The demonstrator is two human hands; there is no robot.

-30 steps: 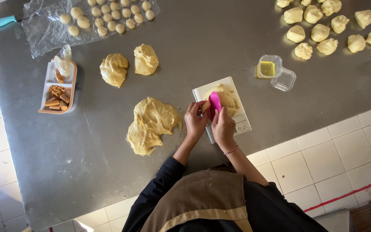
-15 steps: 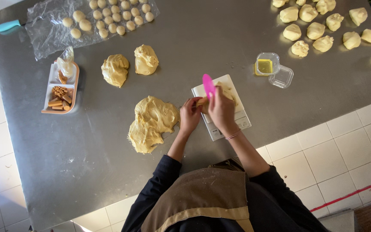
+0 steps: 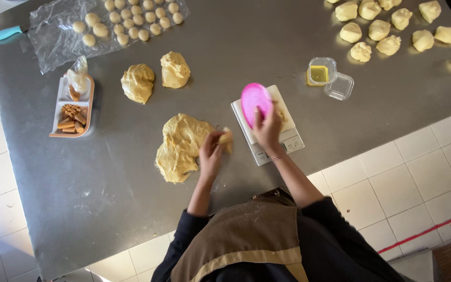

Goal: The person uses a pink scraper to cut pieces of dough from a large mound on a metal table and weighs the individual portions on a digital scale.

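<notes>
- Fingers of the left hand (image 3: 212, 151) pinched a small dough piece (image 3: 226, 138) beside the big dough mass (image 3: 181, 146).
- Right hand (image 3: 267, 128) gripped a pink scraper (image 3: 254, 98) over the white scale (image 3: 288, 137).

A crumpled sheet of clear plastic wrap (image 3: 53, 36) lies at the far left of the steel table, spread flat under rows of small dough balls. Just below it, a small clear plastic bag (image 3: 79, 78), twisted shut at the top, stands in the upper end of a white and orange compartment tray (image 3: 58, 112). Right of the white kitchen scale (image 3: 288, 137), whose small display is too dim to make out, sits an open clear square plastic container (image 3: 321, 72) with something yellow inside, its clear lid (image 3: 339, 86) touching its lower right corner.
</notes>
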